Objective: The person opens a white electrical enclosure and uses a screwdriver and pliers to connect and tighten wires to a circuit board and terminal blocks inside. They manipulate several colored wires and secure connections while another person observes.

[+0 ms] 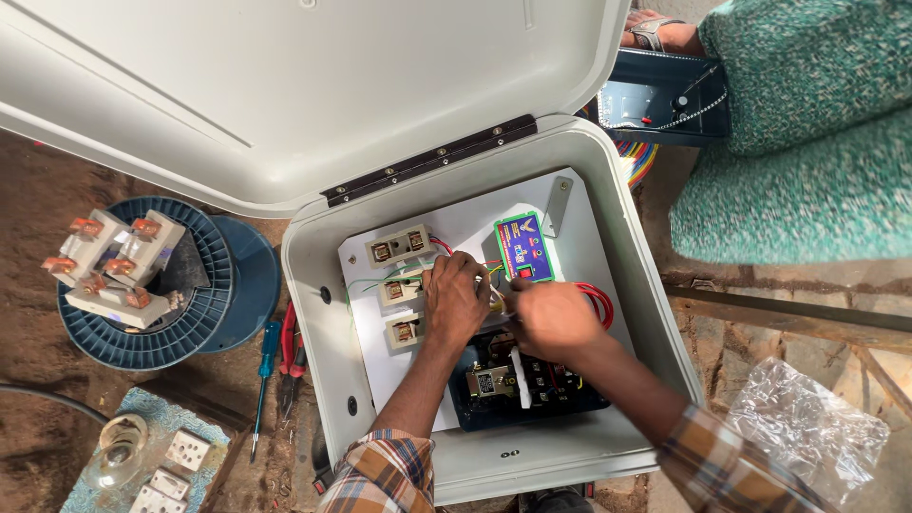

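Working inside the open grey enclosure (655, 313), your left hand (454, 296) rests curled on the wires (495, 275) beside the three white fuse holders (401, 285), apparently pinching them. Your right hand (551, 318) is clenched just beside it, below the green module (523, 247); what it grasps cannot be made out. Red pliers (293, 356) and a blue screwdriver (265, 375) lie on the ground left of the box.

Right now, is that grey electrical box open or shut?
Open. The grey box has its lid swung back on the hinge, and both hands reach the wiring inside.
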